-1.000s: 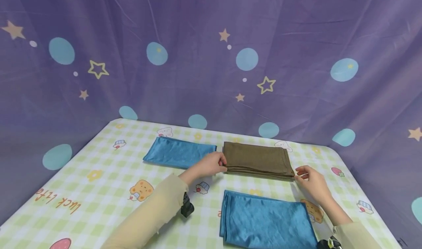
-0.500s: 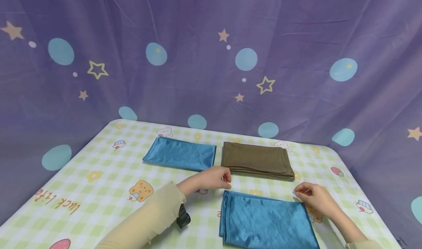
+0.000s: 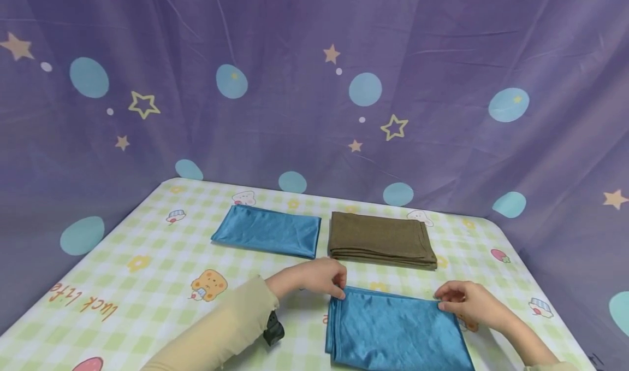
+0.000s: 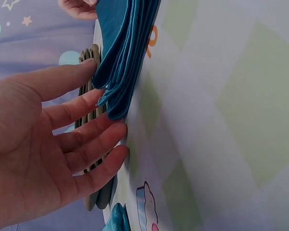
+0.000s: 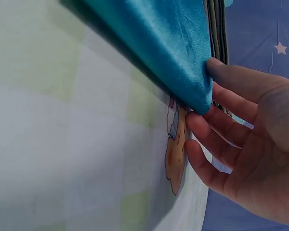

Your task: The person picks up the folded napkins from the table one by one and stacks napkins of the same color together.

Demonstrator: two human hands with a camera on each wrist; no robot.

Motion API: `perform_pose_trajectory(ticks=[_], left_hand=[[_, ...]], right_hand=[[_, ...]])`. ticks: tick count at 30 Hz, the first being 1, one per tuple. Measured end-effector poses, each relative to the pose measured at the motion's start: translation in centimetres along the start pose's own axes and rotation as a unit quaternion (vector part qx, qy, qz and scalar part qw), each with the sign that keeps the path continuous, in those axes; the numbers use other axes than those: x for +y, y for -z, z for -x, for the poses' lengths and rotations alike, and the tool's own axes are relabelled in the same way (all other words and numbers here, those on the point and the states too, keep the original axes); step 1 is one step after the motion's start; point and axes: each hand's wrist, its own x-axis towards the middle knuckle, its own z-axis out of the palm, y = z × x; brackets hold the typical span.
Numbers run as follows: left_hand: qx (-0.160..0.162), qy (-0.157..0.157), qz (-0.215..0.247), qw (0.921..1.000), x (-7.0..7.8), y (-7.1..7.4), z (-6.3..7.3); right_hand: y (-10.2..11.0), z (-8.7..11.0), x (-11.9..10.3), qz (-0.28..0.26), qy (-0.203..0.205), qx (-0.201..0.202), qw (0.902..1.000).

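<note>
A shiny folded blue cloth [image 3: 398, 330] lies in several layers at the front right of the table. My left hand [image 3: 316, 277] pinches its far left corner; in the left wrist view the thumb sits against the folded layers [image 4: 127, 53] and the fingertips lie along their other side. At the far right corner my right hand [image 3: 472, 304] pinches the cloth. The right wrist view has the thumb on top of the blue corner [image 5: 183, 62], with fingers curled at its underside.
Behind the hands lies a folded brown cloth [image 3: 380, 239] in a thick stack. Left of it is another folded blue cloth [image 3: 267, 230]. A checked tablecloth [image 3: 147, 300] with cartoon prints covers the table, and a purple curtain [image 3: 275, 130] hangs behind.
Both hands have left the front corners of the brown cloth and come nearer the body. They now grip the far corners of the front blue cloth.
</note>
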Motion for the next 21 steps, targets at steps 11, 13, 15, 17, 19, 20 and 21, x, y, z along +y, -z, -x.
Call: perform_pose_trajectory(ticks=[11, 13, 15, 17, 19, 20, 21], left_hand=[[0.023, -0.002, 0.013, 0.9997, 0.26, -0.61, 0.13], [0.021, -0.001, 0.009, 0.9997, 0.29, -0.65, 0.2], [0.018, 0.003, 0.008, 0.9998, 0.38, -0.68, 0.29], [0.015, 0.008, 0.005, 0.9999, 0.48, -0.68, 0.37], [0.01, 0.01, 0.006, 0.9999, 0.52, -0.65, 0.4], [0.008, 0.01, 0.008, 0.9999, 0.52, -0.63, 0.41], [0.007, 0.007, 0.01, 0.9999, 0.5, -0.62, 0.39]], right_hand=[[-0.39, -0.18, 0.42, 0.027, 0.034, 0.008, 0.999], [-0.48, -0.25, 0.41, 0.032, 0.033, 0.011, 0.9989], [-0.54, -0.31, 0.39, 0.035, 0.032, 0.012, 0.9988], [-0.53, -0.3, 0.32, 0.034, 0.028, 0.009, 0.999], [-0.43, -0.22, 0.19, 0.032, 0.027, 0.004, 0.9991], [-0.37, -0.17, 0.11, 0.03, 0.027, -0.001, 0.9992], [-0.3, -0.13, 0.03, 0.028, 0.028, -0.005, 0.9992]])
